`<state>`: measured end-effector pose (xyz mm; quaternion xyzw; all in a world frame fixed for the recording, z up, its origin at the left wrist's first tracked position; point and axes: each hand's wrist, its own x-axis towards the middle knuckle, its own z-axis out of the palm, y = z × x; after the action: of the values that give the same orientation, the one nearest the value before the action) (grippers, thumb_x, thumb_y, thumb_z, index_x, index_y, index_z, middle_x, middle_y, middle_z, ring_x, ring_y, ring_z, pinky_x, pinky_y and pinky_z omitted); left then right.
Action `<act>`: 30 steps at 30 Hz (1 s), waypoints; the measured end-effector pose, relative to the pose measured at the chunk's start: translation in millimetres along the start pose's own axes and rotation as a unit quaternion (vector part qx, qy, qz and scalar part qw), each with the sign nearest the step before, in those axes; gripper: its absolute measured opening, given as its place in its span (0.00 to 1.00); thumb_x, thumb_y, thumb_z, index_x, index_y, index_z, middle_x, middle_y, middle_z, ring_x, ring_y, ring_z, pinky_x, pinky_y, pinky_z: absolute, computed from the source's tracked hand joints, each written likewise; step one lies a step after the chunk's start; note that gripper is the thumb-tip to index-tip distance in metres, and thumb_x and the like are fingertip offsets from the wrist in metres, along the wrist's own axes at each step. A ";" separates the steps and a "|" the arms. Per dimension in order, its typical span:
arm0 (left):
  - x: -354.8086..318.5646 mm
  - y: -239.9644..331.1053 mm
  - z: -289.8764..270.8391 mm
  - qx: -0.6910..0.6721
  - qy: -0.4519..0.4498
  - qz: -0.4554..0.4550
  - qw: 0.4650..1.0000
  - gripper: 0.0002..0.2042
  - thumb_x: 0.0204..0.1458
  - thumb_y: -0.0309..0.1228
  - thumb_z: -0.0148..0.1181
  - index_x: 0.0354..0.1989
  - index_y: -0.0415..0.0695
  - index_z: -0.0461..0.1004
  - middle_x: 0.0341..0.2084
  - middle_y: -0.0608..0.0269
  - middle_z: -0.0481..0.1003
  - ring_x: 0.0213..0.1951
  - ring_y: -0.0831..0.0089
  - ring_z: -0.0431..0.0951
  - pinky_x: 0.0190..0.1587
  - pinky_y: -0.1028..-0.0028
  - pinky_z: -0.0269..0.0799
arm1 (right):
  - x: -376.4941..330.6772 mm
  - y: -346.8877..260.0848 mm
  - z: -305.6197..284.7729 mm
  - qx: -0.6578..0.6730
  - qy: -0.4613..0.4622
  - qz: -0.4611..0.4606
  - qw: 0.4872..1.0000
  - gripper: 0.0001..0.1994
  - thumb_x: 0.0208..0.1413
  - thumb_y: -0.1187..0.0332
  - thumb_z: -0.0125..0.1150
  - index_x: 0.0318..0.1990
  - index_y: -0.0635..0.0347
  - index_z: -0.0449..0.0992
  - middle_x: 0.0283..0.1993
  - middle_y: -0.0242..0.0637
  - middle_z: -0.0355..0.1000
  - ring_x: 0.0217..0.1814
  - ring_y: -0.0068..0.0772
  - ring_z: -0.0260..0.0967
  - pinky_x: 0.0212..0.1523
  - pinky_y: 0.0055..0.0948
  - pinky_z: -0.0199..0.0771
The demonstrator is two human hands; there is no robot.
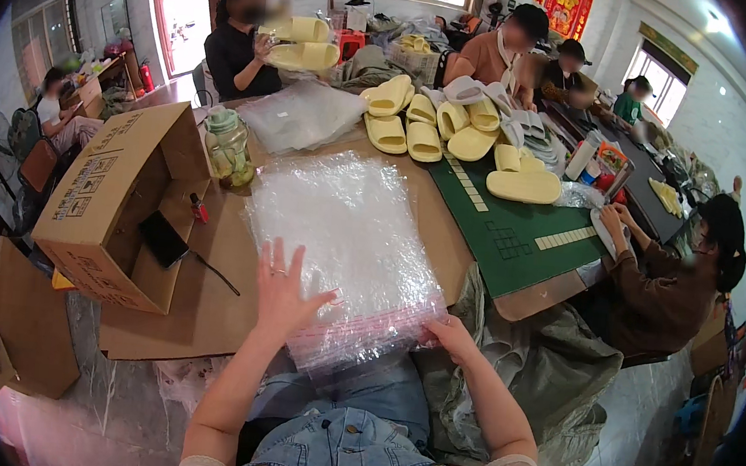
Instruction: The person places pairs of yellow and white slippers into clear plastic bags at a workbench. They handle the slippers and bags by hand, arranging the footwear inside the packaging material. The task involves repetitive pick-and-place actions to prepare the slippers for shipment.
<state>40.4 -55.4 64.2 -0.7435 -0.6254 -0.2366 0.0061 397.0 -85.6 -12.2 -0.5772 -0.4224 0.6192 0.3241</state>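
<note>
At centre, we're apparently steadying bags [347, 222], our left hand [285, 295] spreading wide, gripping nothing, our right hand [451, 338] pinching their edge; separating one is probably needing fingertip care.

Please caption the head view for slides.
Left hand spread over stacked clear plastic bags; right hand gripping their edge.

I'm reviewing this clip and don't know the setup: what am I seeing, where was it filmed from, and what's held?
No machine here: these are a person's own bare hands. The one picture comes from a wide fisheye camera on their head, looking down, so straight edges bend near the rim. The left hand is spread over clear plastic bags; the right hand pinches their near right corner. Around them on the cardboard-covered table are an open box, a glass jar, yellow slippers and a green board.
</note>
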 end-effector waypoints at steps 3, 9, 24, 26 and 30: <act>-22.2 40.7 -16.0 -0.044 -0.172 0.136 0.975 0.53 0.44 0.61 0.69 0.74 0.45 0.54 0.72 0.31 0.48 0.75 0.36 0.41 0.73 0.42 0.41 | -2.6 15.0 -2.8 0.170 -0.025 0.013 0.985 0.11 0.66 0.65 0.56 0.49 0.61 0.77 0.42 0.36 0.79 0.41 0.28 0.77 0.39 0.26 0.78; -53.6 49.6 30.3 -0.030 -0.133 0.187 0.973 0.47 0.46 0.45 0.71 0.74 0.46 0.54 0.73 0.33 0.47 0.74 0.35 0.44 0.72 0.42 0.44 | -27.2 27.7 8.6 0.424 -0.111 0.054 0.897 0.14 0.66 0.64 0.57 0.54 0.61 0.73 0.48 0.42 0.77 0.48 0.36 0.76 0.46 0.35 0.77; -44.1 49.4 31.4 -0.044 -0.030 0.197 0.979 0.28 0.52 0.29 0.61 0.64 0.43 0.67 0.61 0.38 0.68 0.63 0.38 0.67 0.64 0.50 0.65 | -19.7 52.2 98.8 0.309 -0.068 -0.003 0.949 0.14 0.68 0.60 0.58 0.52 0.58 0.78 0.47 0.31 0.78 0.47 0.27 0.75 0.48 0.28 0.73; -42.4 46.7 35.3 -0.039 -0.028 0.192 0.980 0.26 0.52 0.28 0.61 0.62 0.43 0.68 0.60 0.40 0.69 0.61 0.39 0.69 0.61 0.51 0.68 | -24.8 48.1 100.7 0.288 -0.043 -0.007 0.957 0.13 0.67 0.60 0.59 0.50 0.59 0.80 0.45 0.31 0.79 0.46 0.25 0.75 0.46 0.27 0.72; -30.7 39.2 43.6 -0.054 -0.030 0.175 0.983 0.23 0.52 0.26 0.59 0.59 0.42 0.70 0.58 0.44 0.73 0.58 0.44 0.74 0.56 0.54 0.74 | -37.5 40.5 96.1 0.239 0.004 -0.018 0.971 0.12 0.65 0.61 0.62 0.47 0.60 0.81 0.42 0.31 0.80 0.43 0.22 0.74 0.41 0.23 0.68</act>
<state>88.8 -79.1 25.7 -0.8473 -0.4721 -0.2430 -0.0117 310.2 -150.8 -34.3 -0.4781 -0.2711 0.6940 0.4649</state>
